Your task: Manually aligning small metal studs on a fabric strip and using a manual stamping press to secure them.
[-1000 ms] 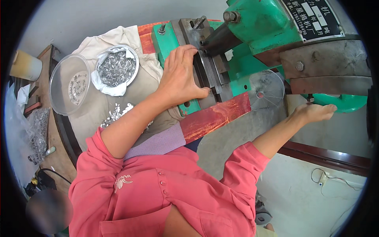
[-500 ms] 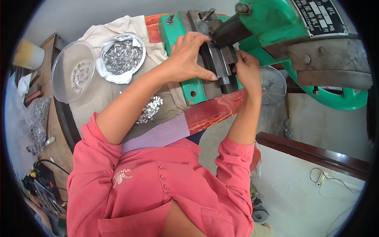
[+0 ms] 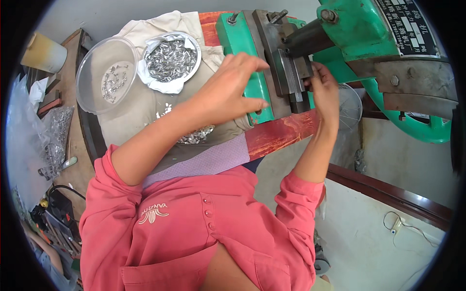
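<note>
My left hand (image 3: 232, 89) hovers over the near left part of the green press base (image 3: 241, 39), thumb and fingers spread apart with nothing between them. My right hand (image 3: 324, 89) is at the right side of the dark metal die block (image 3: 284, 63), its fingers bent and pressed together against that side. What those fingers hold, if anything, is hidden. A bright metal strip or rail (image 3: 292, 77) runs along the block. Above the block, the dark ram (image 3: 306, 38) of the green hand press (image 3: 349, 29) comes down at a slant.
On the beige cloth (image 3: 138, 127) lie a bowl of small metal parts (image 3: 170, 60), a clear plastic tub (image 3: 90, 92) with a few parts, and a pile of shiny pieces (image 3: 196, 135). A green handwheel (image 3: 427, 128) stands at right. A bag of metal parts (image 3: 58, 133) lies left.
My left hand has come off the die block and moved left, staying spread. My right hand keeps its place at the block's right side. The whole view has shifted slightly.
</note>
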A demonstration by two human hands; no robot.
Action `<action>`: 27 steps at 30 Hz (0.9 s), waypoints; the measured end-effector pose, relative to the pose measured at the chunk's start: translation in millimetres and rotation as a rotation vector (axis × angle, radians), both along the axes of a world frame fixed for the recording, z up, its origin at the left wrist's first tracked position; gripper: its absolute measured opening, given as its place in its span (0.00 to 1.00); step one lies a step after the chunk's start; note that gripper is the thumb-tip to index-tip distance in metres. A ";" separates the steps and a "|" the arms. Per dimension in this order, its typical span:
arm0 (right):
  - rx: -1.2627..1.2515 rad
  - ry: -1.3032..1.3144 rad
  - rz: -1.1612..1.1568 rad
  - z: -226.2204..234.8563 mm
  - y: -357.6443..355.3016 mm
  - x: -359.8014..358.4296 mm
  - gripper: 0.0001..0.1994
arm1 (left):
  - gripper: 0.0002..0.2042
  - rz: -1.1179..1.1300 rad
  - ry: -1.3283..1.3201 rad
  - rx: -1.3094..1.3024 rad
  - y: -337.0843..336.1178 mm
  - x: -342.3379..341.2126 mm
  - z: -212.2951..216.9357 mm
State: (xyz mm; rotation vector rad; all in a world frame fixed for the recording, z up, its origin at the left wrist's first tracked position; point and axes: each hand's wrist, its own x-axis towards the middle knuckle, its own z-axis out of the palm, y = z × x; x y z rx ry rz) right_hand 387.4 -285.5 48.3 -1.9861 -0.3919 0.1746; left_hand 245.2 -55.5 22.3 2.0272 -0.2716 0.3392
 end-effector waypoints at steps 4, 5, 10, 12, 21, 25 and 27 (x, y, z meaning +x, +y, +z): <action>-0.142 0.126 0.115 8.3 -5.0 16.3 0.10 | 0.27 -0.126 0.058 -0.055 2.1 -27.9 22.4; -0.149 0.152 0.129 8.9 -8.6 19.5 0.09 | 0.26 -0.142 0.040 -0.064 0.0 -33.3 21.2; 0.080 -0.013 0.006 -3.1 -8.4 -5.3 0.12 | 0.24 -0.254 0.120 -0.092 4.0 -60.8 25.3; 0.079 -0.165 -0.207 -19.7 -21.5 -22.0 0.14 | 0.21 -0.376 0.162 -0.249 0.5 -70.9 27.1; -0.397 -0.357 -0.071 -12.2 -2.1 -86.0 0.13 | 0.13 -1.428 0.293 -0.816 -28.1 -92.4 72.4; -0.479 -0.584 -0.093 -18.7 2.2 -94.8 0.13 | 0.15 -1.724 0.303 -0.822 -21.0 -99.0 86.5; -0.548 -0.595 -0.197 -16.3 1.6 -106.2 0.13 | 0.14 -1.689 0.211 -0.854 -29.0 -108.7 86.1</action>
